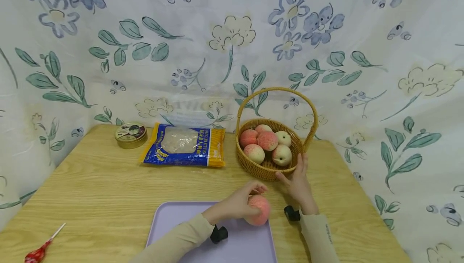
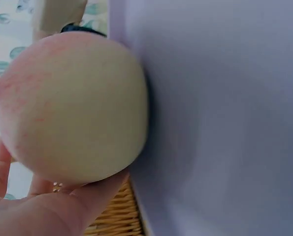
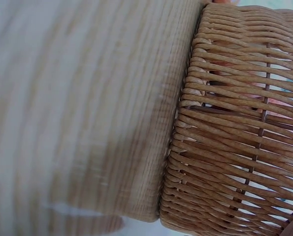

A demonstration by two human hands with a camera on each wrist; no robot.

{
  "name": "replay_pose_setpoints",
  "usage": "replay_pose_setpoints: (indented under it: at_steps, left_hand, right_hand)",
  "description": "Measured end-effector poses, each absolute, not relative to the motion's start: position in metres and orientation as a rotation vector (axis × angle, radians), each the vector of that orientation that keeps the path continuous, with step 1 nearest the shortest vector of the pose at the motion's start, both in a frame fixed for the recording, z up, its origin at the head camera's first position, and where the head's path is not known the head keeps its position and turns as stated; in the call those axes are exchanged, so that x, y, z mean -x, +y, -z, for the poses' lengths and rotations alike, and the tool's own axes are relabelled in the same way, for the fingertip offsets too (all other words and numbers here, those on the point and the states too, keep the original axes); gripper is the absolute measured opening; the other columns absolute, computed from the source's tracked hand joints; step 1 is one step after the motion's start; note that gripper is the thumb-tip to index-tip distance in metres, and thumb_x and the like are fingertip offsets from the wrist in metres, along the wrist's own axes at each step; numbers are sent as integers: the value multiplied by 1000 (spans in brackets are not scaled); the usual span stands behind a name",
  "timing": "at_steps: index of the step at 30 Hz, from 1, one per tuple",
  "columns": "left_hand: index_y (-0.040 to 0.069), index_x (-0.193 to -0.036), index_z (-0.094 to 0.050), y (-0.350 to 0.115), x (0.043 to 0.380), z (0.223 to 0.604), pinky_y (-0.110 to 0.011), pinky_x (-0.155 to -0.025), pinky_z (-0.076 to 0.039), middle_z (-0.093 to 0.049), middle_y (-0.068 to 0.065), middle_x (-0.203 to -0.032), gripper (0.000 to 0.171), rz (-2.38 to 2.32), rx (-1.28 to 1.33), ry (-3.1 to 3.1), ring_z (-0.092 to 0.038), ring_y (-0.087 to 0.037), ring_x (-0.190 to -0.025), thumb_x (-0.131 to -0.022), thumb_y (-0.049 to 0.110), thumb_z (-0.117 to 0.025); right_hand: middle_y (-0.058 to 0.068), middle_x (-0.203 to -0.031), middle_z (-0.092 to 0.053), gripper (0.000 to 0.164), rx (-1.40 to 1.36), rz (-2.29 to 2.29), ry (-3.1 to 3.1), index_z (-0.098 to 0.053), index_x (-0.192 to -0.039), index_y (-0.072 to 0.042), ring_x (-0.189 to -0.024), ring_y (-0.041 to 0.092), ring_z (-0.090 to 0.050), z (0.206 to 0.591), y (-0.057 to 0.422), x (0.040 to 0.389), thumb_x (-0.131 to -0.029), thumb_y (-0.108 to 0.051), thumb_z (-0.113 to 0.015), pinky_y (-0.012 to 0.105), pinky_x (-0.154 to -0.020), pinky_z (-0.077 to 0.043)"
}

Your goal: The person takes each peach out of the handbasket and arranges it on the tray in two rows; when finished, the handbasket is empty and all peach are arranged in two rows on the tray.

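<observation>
In the head view my left hand (image 1: 235,203) holds a pink peach (image 1: 260,210) at the right edge of the lilac tray (image 1: 232,251). The left wrist view shows the fingers cupped around this peach (image 2: 77,108), its pale side close against the tray (image 2: 225,123). My right hand (image 1: 300,184) rests against the front right of a wicker basket (image 1: 258,170), thumb and fingers spread along its outside. Several peaches (image 1: 268,140), some pink and some pale, lie inside it under a tall arched handle. The right wrist view shows the woven wall of the basket (image 3: 235,123) close up.
A blue and yellow food bag (image 1: 183,146) lies left of the basket, with a round gold tin (image 1: 131,135) beside it. A red-wrapped lollipop (image 1: 36,255) lies at the table's front left. Behind the wooden table (image 1: 108,182) hangs a floral cloth (image 1: 195,53).
</observation>
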State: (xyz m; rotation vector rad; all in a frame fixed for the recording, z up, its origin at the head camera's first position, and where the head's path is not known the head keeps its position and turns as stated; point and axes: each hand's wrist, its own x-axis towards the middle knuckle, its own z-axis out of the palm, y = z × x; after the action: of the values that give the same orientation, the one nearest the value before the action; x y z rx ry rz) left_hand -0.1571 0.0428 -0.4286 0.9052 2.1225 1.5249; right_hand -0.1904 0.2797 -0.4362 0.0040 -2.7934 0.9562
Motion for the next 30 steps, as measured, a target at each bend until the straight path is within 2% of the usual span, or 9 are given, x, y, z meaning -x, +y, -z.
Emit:
replay_pose_setpoints:
  at_steps: [3,8,14,21,24,30]
  left_hand:
    - [15,-129,-51,43,160,425,-41,-106,-41,-52,-8,-135,51,-1497,-948,2149,-49,-29,-129,-82,7,-68]
    - [11,-131,-51,47,167,405,-51,-108,-38,-50,-7,-135,50,-1531,-987,2177,-47,-30,-129,-84,10,-69]
    - [9,-134,-50,58,197,376,-50,-105,-42,-51,-11,-137,50,-1647,-1027,2237,-49,-32,-128,-87,10,-69]
    - [13,-142,-43,76,246,349,-51,-107,-41,-44,-12,-147,54,-1809,-868,2174,-46,-34,-132,-93,12,-64]
    - [15,-144,-43,86,266,347,-50,-105,-43,-43,-14,-147,53,-1836,-810,2160,-46,-34,-132,-94,14,-62]
    - [20,-145,-44,98,295,358,-49,-103,-45,-40,-12,-151,56,-1840,-617,2190,-46,-32,-134,-92,21,-62]
  right_hand:
    - [29,-157,16,103,9,-952,-2798,8,-152,5,-137,57,-22,438,282,190,-92,-39,-63,65,-101,-37]
    - [30,-157,15,101,13,-951,-2791,7,-152,5,-138,57,-21,439,285,192,-93,-40,-62,64,-99,-39]
    - [31,-157,15,100,25,-938,-2801,6,-152,6,-138,56,-22,440,286,192,-93,-39,-62,63,-96,-42]
    - [29,-157,14,101,22,-950,-2796,5,-152,6,-138,56,-23,437,285,191,-92,-39,-63,63,-93,-44]
    - [29,-158,12,99,15,-926,-2779,4,-152,6,-136,56,-27,437,286,191,-93,-37,-64,63,-90,-45]
    - [32,-157,9,98,-31,-917,-2756,2,-151,7,-138,56,-24,442,282,192,-92,-37,-64,63,-93,-44]
